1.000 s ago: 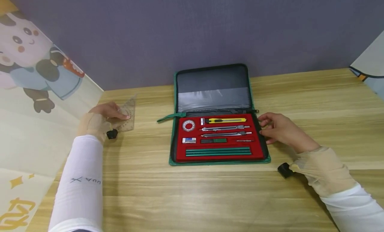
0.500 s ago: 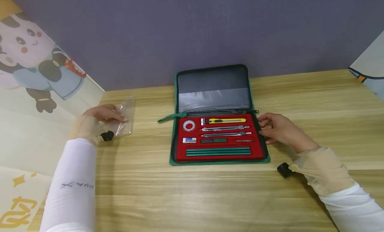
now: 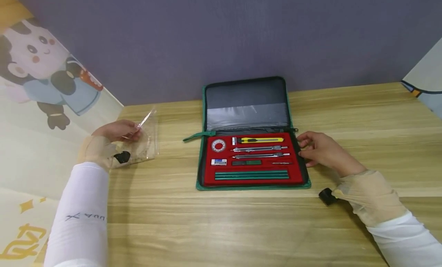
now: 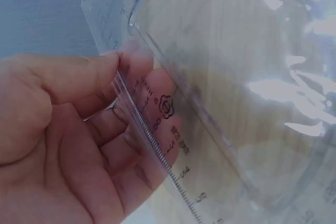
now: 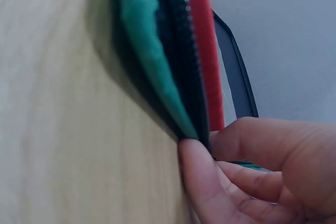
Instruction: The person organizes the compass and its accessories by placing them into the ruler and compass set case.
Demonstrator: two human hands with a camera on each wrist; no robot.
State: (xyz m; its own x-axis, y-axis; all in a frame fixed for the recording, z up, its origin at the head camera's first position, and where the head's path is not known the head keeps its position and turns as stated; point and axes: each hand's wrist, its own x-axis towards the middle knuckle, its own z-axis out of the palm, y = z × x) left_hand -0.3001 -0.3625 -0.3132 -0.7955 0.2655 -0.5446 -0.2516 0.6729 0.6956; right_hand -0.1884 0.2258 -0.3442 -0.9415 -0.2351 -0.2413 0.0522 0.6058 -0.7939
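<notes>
At the left of the head view, my left hand (image 3: 119, 132) pinches a clear plastic set square (image 3: 143, 146) between thumb and fingers. Printed numbers and a scale run along its edge in the left wrist view, and glossy clear film (image 4: 283, 82) lies over or beside it. My right hand (image 3: 319, 150) holds the right edge of an open green zip case (image 3: 253, 188). In the right wrist view, thumb and fingers close on the case's zipper border (image 5: 184, 40). Its red insert (image 3: 252, 167) holds drawing tools.
Seated in the insert are a yellow cutter (image 3: 260, 140), two metal compasses (image 3: 260, 148), a round white ring (image 3: 218, 145), an eraser (image 3: 219, 162) and green pencils (image 3: 252, 175). The lid (image 3: 245, 102) leans near the grey back panel (image 3: 241, 33). A printed wall (image 3: 34, 144) borders the table's left side.
My left hand has shifted slightly left while turning the set square, whose plastic now shows a bright folded edge. The right hand and the case stay in place.
</notes>
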